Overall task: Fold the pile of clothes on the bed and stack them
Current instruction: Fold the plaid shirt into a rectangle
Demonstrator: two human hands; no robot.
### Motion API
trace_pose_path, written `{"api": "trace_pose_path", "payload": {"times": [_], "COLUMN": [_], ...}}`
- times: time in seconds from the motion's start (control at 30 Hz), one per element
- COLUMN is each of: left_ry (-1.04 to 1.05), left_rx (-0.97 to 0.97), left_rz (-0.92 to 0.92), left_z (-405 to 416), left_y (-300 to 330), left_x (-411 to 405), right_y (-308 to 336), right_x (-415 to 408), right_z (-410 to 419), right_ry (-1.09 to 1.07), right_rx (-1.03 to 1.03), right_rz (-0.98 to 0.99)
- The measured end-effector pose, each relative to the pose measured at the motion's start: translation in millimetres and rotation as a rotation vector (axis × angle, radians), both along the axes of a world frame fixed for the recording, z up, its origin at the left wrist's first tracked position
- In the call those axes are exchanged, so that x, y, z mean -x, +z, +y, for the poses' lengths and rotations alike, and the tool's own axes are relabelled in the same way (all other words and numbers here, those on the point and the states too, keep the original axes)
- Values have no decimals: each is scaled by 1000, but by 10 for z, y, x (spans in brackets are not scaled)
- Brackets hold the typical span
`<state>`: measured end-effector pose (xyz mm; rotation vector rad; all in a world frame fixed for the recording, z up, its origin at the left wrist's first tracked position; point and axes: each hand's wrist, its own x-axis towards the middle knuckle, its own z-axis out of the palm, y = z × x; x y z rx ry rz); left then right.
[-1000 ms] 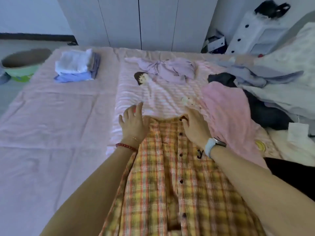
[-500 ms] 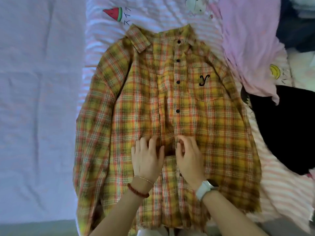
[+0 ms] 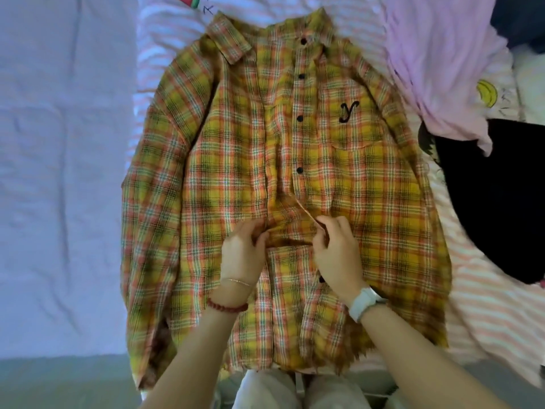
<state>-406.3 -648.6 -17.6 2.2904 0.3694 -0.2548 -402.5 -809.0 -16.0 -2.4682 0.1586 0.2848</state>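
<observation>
Nearest the camera, light trouser knees (image 3: 298, 391) show at the bottom edge, just past the hem of a yellow-and-orange plaid shirt (image 3: 230, 160) that lies front-up and spread flat on the bed (image 3: 59, 172), collar away from the person and sleeves down along its sides. Both forearms reach up over the lower part of the shirt. The left wrist carries a red bead bracelet (image 3: 227, 307) and a thin gold chain (image 3: 239, 281); the right wrist carries a white watch (image 3: 365, 299).

The left hand (image 3: 241, 255) lies on the cloth beside the button placket, its fingers curled and gathering a fold of the left front panel. The right hand (image 3: 336, 249) pinches the edge of the right front panel between thumb and fingertips and lifts it a little off the layer beneath, so the two fronts stand apart there. Whether a button sits between the right fingers cannot be told.

Farther up, a row of black buttons (image 3: 300, 118) runs to the collar, and the chest pocket (image 3: 351, 113) bears a black embroidered letter "y" (image 3: 348, 110), the only readable mark on the shirt.

To the right, touching the shirt's sleeve, lie a black garment (image 3: 486, 202) and, above it, a pale pink garment (image 3: 436, 69). Under the shirt is a pink-and-white striped sheet (image 3: 486, 305) printed with a banana (image 3: 487, 93) at right and a watermelon slice (image 3: 188, 0) at the top edge, each with small strokes beside it that are too small to read.
</observation>
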Motion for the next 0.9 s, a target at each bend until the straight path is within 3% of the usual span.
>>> {"api": "trace_pose_path", "payload": {"times": [0.1, 0.2, 0.3, 0.43, 0.53, 0.63, 0.77, 0.9], "left_ry": [72, 82, 233, 467, 716, 874, 874, 760], "left_rx": [131, 140, 59, -124, -218, -261, -89, 25], "left_rz": [-25, -23, -45, -8, 157, 376, 318, 401], "left_z": [-81, -185, -183, -73, 21, 165, 382, 444], "left_y": [122, 153, 129, 21, -24, -19, -1, 1], "left_x": [-2, 72, 366, 996, 1371, 1581, 1722, 1786], "right_y": [93, 120, 127, 144, 123, 67, -11, -109], "right_x": [53, 137, 338, 746, 1058, 1309, 1586, 1734], "right_z": [-54, -43, -79, -199, -179, -45, 42, 120], "right_ry": [33, 120, 176, 335, 541, 732, 972, 1033], "right_rx": [-95, -163, -202, -37, 2, 40, 203, 401], "right_rz": [-76, 83, 183, -6, -140, -110, -45, 29]}}
